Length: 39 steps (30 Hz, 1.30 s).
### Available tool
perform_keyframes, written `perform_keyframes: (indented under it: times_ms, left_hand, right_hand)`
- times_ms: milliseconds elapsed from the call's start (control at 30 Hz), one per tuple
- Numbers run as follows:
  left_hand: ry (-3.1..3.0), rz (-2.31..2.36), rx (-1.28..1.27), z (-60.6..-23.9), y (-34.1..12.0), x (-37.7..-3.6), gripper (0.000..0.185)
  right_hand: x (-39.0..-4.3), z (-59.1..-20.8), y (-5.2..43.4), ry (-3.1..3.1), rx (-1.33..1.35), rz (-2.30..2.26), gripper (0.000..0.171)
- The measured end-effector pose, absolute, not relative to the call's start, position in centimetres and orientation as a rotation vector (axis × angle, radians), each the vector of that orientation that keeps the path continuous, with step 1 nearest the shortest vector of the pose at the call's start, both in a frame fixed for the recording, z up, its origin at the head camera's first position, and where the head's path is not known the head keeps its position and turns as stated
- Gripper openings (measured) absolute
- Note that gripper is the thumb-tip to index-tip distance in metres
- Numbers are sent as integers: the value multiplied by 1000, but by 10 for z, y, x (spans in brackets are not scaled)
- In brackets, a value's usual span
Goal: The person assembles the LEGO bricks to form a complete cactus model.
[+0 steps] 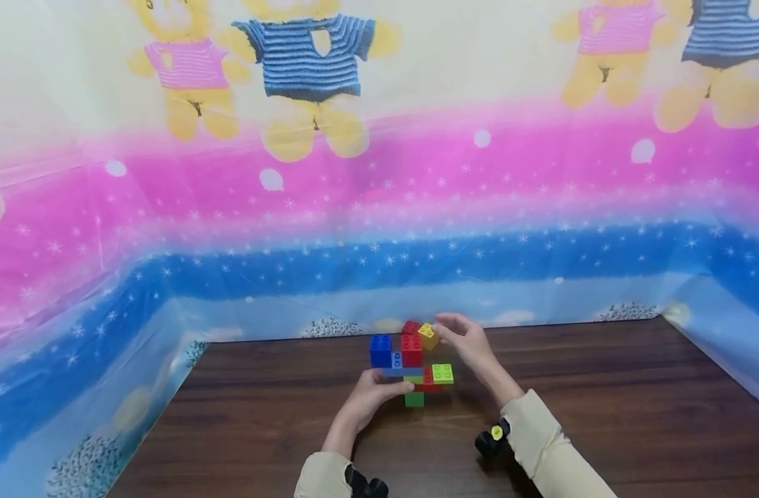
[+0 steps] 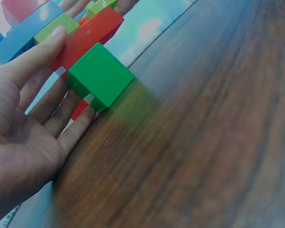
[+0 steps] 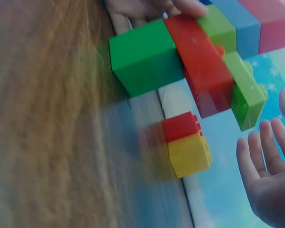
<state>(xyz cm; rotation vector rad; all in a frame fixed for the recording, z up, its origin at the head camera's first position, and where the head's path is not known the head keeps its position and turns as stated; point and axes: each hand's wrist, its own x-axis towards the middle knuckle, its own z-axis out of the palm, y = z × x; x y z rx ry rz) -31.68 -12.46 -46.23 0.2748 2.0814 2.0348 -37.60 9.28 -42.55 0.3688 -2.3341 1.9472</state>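
Observation:
A stack of toy building bricks stands on the table, its green brick (image 2: pixel 99 76) at the bottom. My left hand (image 1: pixel 367 400) grips it from the left, thumb against a light green brick (image 2: pixel 57 27) and fingers behind. Above the green one come a long red brick (image 3: pixel 199 64) and a blue bar (image 1: pixel 398 372) bearing a dark blue brick (image 1: pixel 380 351) and a red brick (image 1: pixel 412 353). A lime brick (image 1: pixel 443 373) juts out right. Behind, a yellow brick (image 3: pixel 187 156) sits beside another red brick (image 3: pixel 179 126) on the table. My right hand (image 1: pixel 472 342) hovers nearby with loose fingers, holding nothing.
The dark wooden table (image 1: pixel 261 415) meets a printed cloth backdrop (image 1: pixel 354 270) just behind the bricks. Black wrist cameras (image 1: pixel 492 440) sit at both sleeve cuffs (image 1: pixel 531 418).

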Motion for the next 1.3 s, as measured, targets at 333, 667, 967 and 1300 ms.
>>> perform_keyframes:
  times_ms: [333,667,967,1300]
  left_hand:
    - [2075,2046,273,-464,-127,-314,45]
    - [2037,2067,286,-466,-126,-314,45]
    - [2038,2073,292,-465,-127,-315,47]
    - [2048,2060,310,-463,-124,-316,45]
  right_hand:
    - [-397,-440,87,-2492,264,1838,51]
    - [-407,-458,88,-2596,224,1909,64]
    - [-414,-466,84,-2591,242,1925,66]
    - [-414,-466,81,-2604,158,1866,63]
